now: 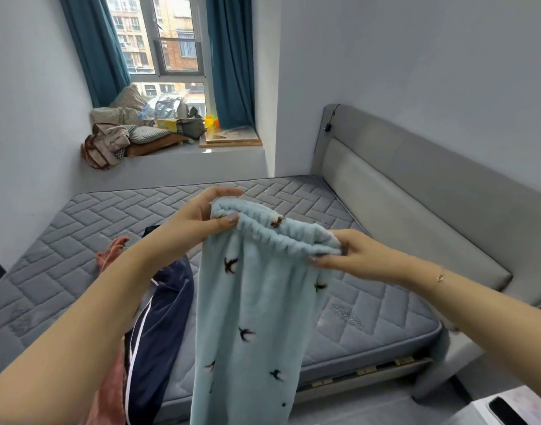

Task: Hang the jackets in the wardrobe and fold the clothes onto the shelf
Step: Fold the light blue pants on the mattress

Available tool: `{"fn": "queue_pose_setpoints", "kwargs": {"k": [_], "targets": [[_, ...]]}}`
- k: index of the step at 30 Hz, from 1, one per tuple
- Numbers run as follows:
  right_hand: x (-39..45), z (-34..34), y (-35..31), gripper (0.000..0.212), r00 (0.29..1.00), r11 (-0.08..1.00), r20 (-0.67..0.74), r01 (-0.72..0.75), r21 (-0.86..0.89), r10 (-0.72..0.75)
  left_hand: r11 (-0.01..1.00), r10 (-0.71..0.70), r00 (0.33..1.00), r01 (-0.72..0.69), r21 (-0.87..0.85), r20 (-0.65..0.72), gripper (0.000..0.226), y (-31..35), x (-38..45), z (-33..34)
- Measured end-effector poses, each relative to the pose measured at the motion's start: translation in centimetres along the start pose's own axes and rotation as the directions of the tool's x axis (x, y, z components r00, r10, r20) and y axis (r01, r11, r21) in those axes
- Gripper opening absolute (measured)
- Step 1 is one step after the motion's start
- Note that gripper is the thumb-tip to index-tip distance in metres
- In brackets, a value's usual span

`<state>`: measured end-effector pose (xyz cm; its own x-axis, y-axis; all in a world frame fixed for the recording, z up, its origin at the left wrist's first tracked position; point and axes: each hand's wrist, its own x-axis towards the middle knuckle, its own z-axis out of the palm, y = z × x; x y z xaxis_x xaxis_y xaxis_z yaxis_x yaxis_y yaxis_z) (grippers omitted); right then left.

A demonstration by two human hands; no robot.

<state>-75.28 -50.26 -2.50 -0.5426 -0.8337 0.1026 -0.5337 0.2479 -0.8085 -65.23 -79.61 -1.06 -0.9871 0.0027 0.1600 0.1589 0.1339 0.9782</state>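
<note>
Both hands hold up a pair of soft blue pants [257, 302] with little dark birds on them, over the near edge of the grey mattress [370, 317]. The left hand [201, 216] pinches the left end of the stretchy waistband, and the right hand [345, 256] pinches the right end. The legs hang straight down, out of view at the bottom. A dark blue garment [161, 317] and a pink one [109, 256] lie on the mattress to the left, near the left arm. The pants are fluffy and heavy, so they could slip from such small pinches. The hanging legs could also twist or land on the other clothes, and then the fold would come out messy.
</note>
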Motion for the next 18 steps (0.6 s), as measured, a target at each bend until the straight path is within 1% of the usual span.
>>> {"fn": "queue_pose_setpoints", "kwargs": {"k": [1,3,5,7,9,10,11,13,14,18], "targets": [[0.5,-1.3,0.0,0.015,0.999,0.999,-0.033,-0.018,0.043,0.019,0.998,-0.004,1.0,0.005,0.058,-0.029,0.047,0.2,1.4,-0.1],[2.0,-4.0,0.0,0.022,0.992,0.995,-0.128,0.013,0.096,-0.001,0.994,0.019,0.998,-0.012,0.106,-0.064,0.048,0.8,4.8,-0.1],[4.2,-6.8,0.3,0.027,0.968,0.991,-0.246,0.076,0.113,-0.046,0.993,0.058,0.996,-0.051,0.105,-0.066,0.045,1.8,8.9,0.0],[7.0,-9.9,1.1,0.027,0.94,0.986,-0.331,0.129,0.108,-0.086,0.993,0.082,0.995,-0.076,0.094,-0.057,0.041,2.8,13.6,0.1],[10.0,-13.5,2.3,0.036,0.925,0.983,-0.358,0.166,0.074,-0.129,0.991,0.106,0.993,-0.101,0.087,-0.053,0.038,3.7,18.7,-0.1],[11.7,-15.7,3.0,0.043,0.924,0.984,-0.352,0.173,0.041,-0.148,0.989,0.117,0.992,-0.112,0.092,-0.051,0.038,4.1,21.6,-0.2],[13.5,-18.0,3.9,0.044,0.928,0.984,-0.334,0.18,0.017,-0.164,0.988,0.122,0.991,-0.116,0.105,-0.051,0.039,4.3,24.7,-0.3],[17.6,-23.1,6.0,0.029,0.94,0.982,-0.288,0.191,0.007,-0.181,0.985,0.104,0.991,-0.092,0.145,-0.079,0.044,4.6,31.0,-0.4],[19.9,-25.9,7.3,0.023,0.938,0.982,-0.292,0.19,-0.006,-0.184,0.984,0.097,0.99,-0.08,0.161,-0.102,0.044,4.8,34.6,-0.5],[29.3,-37.7,10.9,0.018,0.893,0.987,-0.422,0.152,-0.043,-0.156,0.98,0.115,0.976,-0.082,0.182,-0.184,0.032,7.2,48.8,-0.2]]}}
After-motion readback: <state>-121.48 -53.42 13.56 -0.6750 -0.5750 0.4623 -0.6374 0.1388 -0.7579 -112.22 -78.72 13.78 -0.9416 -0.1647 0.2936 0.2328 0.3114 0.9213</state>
